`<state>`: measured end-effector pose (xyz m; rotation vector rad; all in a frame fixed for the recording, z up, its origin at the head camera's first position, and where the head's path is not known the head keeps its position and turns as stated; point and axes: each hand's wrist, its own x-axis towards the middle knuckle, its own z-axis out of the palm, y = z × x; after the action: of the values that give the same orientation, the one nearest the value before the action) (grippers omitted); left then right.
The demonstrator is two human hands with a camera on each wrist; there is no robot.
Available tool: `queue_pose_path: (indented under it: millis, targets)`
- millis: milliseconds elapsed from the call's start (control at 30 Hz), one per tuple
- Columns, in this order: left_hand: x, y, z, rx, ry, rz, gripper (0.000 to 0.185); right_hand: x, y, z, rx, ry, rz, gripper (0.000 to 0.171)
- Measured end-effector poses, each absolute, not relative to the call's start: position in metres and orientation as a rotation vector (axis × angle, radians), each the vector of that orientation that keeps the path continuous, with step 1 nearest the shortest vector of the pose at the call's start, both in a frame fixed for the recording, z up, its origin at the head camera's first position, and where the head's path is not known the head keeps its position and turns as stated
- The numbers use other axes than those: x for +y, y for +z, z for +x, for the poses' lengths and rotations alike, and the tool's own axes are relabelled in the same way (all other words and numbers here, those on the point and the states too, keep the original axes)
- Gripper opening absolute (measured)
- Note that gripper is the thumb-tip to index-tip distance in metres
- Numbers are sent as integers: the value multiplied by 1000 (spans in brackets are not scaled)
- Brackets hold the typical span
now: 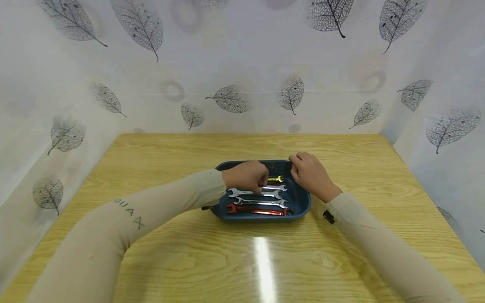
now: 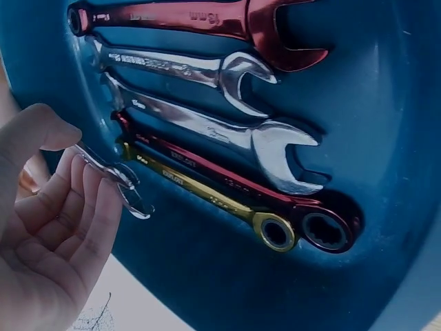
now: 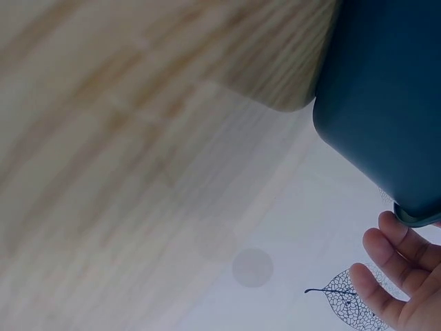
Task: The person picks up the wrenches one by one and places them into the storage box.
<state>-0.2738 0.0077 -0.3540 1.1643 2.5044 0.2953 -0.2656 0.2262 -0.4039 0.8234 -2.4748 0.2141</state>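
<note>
A dark blue tray (image 1: 261,219) holds several wrenches. My left hand (image 1: 248,176) is over the tray and pinches a silver open-end wrench (image 2: 125,182) between thumb and fingers. Beside it in the left wrist view lie a gold wrench (image 2: 200,186) and a dark red wrench (image 2: 227,175), both showing ring ends. Two silver wrenches (image 2: 200,123) and a larger red wrench (image 1: 261,211) lie farther from that hand, nearer the tray's front side. At the far right corner, my right hand (image 1: 311,174) grips the tray rim; its thumb is mostly hidden in the right wrist view.
The tray stands on a wood-grain table (image 1: 182,261). Leaf-patterned covering (image 1: 250,63) rises behind the table and at both sides. Dark wrist devices show below the left cuff and beside the right cuff (image 1: 329,216).
</note>
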Motion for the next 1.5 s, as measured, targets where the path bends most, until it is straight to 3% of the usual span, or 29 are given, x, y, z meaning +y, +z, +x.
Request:
queue_pose_path:
  millis: [533, 700, 833, 1500]
  targets:
    - [13, -365, -277, 2456, 129, 1154, 7, 226, -405, -265, -2460, 222, 828, 7]
    - [15, -364, -277, 2396, 103, 1202, 38, 226, -405, -264, -2451, 220, 832, 6]
    - [18, -367, -278, 2374, 55, 1257, 50, 226, -404, -264, -2454, 220, 832, 7]
    - [27, -386, -288, 2383, -91, 1314, 43, 226, -405, -266, -2464, 221, 823, 7]
